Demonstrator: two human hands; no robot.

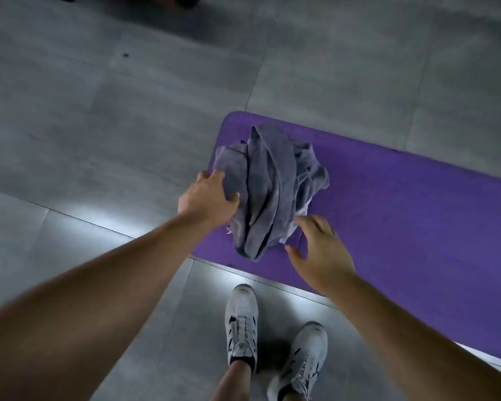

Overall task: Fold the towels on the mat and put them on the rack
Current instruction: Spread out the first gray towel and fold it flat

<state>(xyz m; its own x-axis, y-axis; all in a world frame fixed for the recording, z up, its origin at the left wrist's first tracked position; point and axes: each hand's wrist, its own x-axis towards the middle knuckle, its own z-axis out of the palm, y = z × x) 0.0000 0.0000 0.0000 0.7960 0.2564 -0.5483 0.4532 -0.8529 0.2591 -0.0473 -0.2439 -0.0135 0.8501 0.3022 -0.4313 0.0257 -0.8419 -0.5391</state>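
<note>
Because the grey towels (268,186) lie in one crumpled heap at the left end of the purple exercise mat (402,215), with folds wound over one another, it is hard to tell where one towel ends and the next begins. The left hand (207,199) grips the heap's left edge, fingers curled over the cloth and thumb pressed into it. The right hand (320,247) hovers at the near right corner with fingers spread and apart, holding nothing; its fingertips are just beside a pale bit of fabric (287,235) that peeks from under the grey.

The likely trouble is that lifting from the left edge drags the whole bundle up, or pulls a tangled neighbour off the mat onto the floor, since the heap sits close to the mat's left and near borders. A one-handed lift would probably also leave the towel twisted, with no corners found for a clean fold.

Plenty of bare mat stretches away to the right as folding space. Around it the floor (113,125) is large grey tile with thin joints, glossy enough to show bright patches of light (99,215) near the person's pale mesh trainers (242,319). Something dark sits at the far edge, too cropped to name. No rack is in view.
</note>
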